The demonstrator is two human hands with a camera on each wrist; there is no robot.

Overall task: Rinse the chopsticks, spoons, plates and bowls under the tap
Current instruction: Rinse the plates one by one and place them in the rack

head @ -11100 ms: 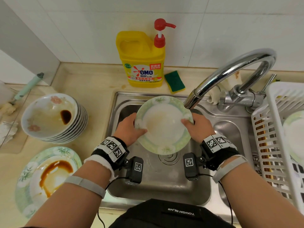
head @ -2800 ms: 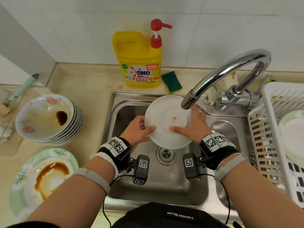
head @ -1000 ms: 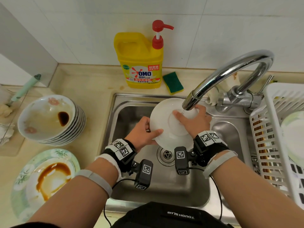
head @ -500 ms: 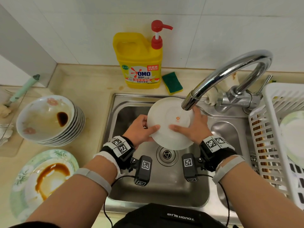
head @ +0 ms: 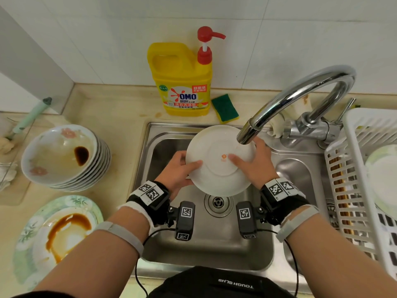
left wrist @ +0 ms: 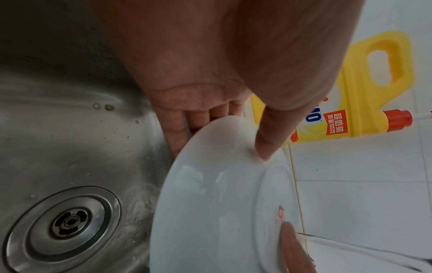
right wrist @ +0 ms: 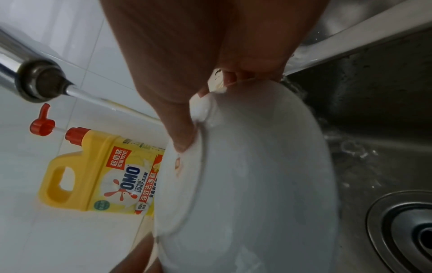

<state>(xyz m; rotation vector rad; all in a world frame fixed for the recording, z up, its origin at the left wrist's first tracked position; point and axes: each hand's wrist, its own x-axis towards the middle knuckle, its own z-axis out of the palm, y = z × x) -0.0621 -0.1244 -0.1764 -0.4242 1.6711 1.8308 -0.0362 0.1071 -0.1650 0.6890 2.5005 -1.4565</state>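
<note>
From the head view, you hold a white plate bottom-up over the sink, right under the tap spout. Your left hand grips its left rim, thumb on the underside, fingers beneath. Your right hand grips the right rim, thumb stretched across to the small orange mark at the plate's centre. On the counter to the left sit a stack of dirty bowls (brown sauce pooled in the top one) and a sauce-smeared plate nearer you. A yellow soap bottle and a green sponge stand behind the sink; a white rack on the right holds a plate and chopsticks.

From the left wrist, your left hand pinches the plate: thumb pressed on its back, fingers behind the rim. The drain lies below, and the soap bottle is behind.

From the right wrist, your right hand clamps the plate rim, thumb on the back. A thin stream runs from the tap nozzle towards your thumb; foam clings to the rim there.
</note>
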